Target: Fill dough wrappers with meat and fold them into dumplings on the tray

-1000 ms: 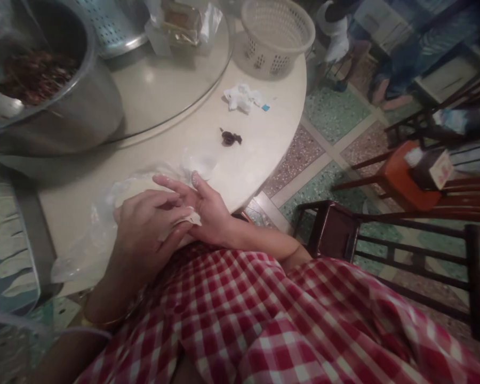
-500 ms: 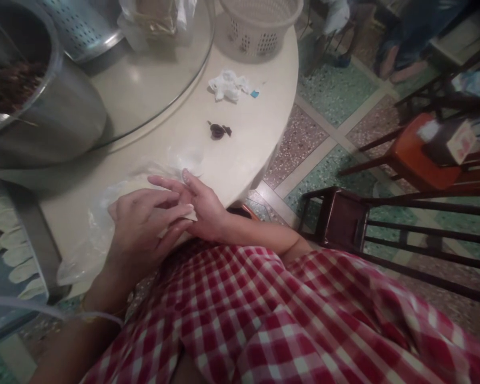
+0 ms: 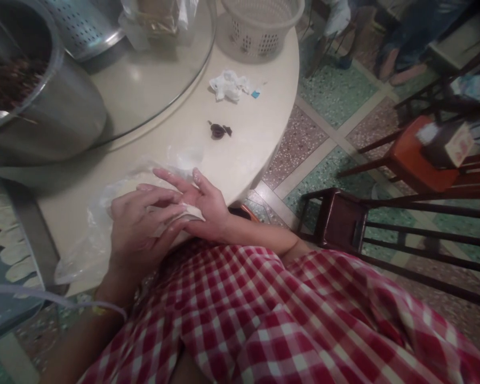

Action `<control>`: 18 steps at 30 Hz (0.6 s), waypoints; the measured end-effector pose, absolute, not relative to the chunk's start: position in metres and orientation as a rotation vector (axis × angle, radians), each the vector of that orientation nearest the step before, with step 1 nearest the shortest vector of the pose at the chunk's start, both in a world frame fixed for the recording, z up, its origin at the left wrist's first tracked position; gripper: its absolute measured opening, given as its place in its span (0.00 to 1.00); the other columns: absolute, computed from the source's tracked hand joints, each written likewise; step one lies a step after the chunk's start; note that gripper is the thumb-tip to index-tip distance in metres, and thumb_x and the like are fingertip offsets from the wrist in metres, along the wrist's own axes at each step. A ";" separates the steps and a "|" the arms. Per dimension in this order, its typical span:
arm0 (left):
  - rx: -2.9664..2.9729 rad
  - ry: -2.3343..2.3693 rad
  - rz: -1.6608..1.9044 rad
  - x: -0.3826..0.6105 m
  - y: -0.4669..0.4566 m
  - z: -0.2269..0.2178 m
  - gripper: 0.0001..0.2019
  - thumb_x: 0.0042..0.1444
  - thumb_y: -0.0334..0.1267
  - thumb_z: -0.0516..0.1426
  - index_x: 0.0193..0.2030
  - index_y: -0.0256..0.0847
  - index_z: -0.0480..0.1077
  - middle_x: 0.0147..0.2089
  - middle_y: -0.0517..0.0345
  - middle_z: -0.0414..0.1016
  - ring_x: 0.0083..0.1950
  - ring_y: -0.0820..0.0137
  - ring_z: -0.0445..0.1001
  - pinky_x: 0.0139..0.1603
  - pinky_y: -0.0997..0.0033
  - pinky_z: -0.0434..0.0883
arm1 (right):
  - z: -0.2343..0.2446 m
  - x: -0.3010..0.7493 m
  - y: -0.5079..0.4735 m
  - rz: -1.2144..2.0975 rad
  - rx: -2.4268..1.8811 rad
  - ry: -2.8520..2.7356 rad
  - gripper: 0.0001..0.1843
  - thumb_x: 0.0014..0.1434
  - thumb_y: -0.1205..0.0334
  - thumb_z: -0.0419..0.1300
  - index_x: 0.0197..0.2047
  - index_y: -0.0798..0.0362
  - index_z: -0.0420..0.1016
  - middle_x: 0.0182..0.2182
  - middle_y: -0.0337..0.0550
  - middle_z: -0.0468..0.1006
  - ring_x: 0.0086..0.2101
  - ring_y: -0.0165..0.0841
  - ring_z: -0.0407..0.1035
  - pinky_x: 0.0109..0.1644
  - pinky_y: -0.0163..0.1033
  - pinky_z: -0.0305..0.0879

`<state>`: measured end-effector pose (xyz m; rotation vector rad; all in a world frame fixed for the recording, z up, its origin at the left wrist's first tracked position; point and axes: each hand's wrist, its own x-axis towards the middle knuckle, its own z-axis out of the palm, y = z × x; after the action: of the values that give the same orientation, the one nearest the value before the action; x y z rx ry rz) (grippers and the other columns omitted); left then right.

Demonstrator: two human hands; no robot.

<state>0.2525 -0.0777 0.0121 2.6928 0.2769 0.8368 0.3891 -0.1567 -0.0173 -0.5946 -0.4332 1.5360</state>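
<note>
Dough wrapper [image 3: 192,214] lies across the spread, flat right hand [image 3: 208,205] at the six-o'clock edge of the worktop [image 3: 248,154]; the left hand [image 3: 138,232] pinches it in a closed grip. Light, even pressure and a level palm should avoid tearing.

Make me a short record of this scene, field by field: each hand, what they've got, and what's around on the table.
left hand: fingers curled over the wrapper, pinching it
right hand: open, palm up, under the wrapper
wrapper: pale, thin, between both hands at the table edge
bag: clear plastic, on the table beneath the hands
pot: metal, dark filling inside, far left
tray: left edge, rows of folded dumplings
table: round, pale; basket, crumpled tissue, dark scrap
</note>
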 end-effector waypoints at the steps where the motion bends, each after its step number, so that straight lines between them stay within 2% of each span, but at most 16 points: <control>1: 2.696 0.283 0.869 0.251 -0.079 0.011 0.08 0.61 0.40 0.63 0.47 0.54 0.77 0.51 0.57 0.81 0.52 0.60 0.77 0.59 0.54 0.67 | -0.017 0.388 -0.156 1.509 -0.630 -0.465 0.42 0.67 0.30 0.36 0.71 0.46 0.61 0.54 0.52 0.81 0.47 0.44 0.78 0.47 0.52 0.78; 5: 2.737 0.251 0.963 0.252 -0.085 0.008 0.05 0.60 0.36 0.63 0.41 0.51 0.74 0.50 0.57 0.81 0.50 0.62 0.77 0.57 0.55 0.68 | -0.021 0.385 -0.154 1.399 -0.714 -0.570 0.39 0.68 0.32 0.38 0.68 0.47 0.65 0.54 0.54 0.82 0.51 0.46 0.77 0.52 0.56 0.77; 8: 2.753 0.217 1.019 0.253 -0.088 0.008 0.06 0.59 0.33 0.63 0.39 0.49 0.71 0.49 0.56 0.81 0.49 0.63 0.78 0.56 0.56 0.69 | -0.023 0.383 -0.154 1.452 -0.614 -0.502 0.38 0.69 0.33 0.40 0.69 0.49 0.63 0.60 0.55 0.78 0.57 0.44 0.74 0.58 0.57 0.75; 11: 2.743 0.232 1.020 0.253 -0.087 0.009 0.07 0.59 0.35 0.63 0.42 0.50 0.71 0.49 0.55 0.81 0.50 0.61 0.78 0.56 0.55 0.70 | -0.022 0.382 -0.155 1.533 -0.499 -0.336 0.38 0.69 0.34 0.41 0.70 0.52 0.60 0.65 0.56 0.73 0.59 0.41 0.73 0.64 0.54 0.70; 14: 2.778 0.277 0.962 0.253 -0.084 0.009 0.08 0.61 0.41 0.63 0.47 0.51 0.72 0.49 0.54 0.81 0.50 0.59 0.77 0.55 0.53 0.69 | -0.020 0.382 -0.157 1.567 -0.459 -0.271 0.38 0.69 0.35 0.41 0.70 0.51 0.60 0.64 0.54 0.74 0.56 0.41 0.76 0.62 0.54 0.73; 18: 2.772 0.262 0.932 0.255 -0.085 0.010 0.03 0.62 0.41 0.62 0.42 0.52 0.74 0.49 0.58 0.80 0.47 0.62 0.77 0.54 0.55 0.68 | -0.022 0.383 -0.156 1.582 -0.457 -0.307 0.37 0.70 0.36 0.43 0.71 0.49 0.60 0.61 0.52 0.78 0.52 0.41 0.77 0.56 0.52 0.77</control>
<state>0.2546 -0.0848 0.0101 2.7721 0.2619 0.9320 0.3825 -0.1563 -0.0223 -0.4566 -0.3070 1.5818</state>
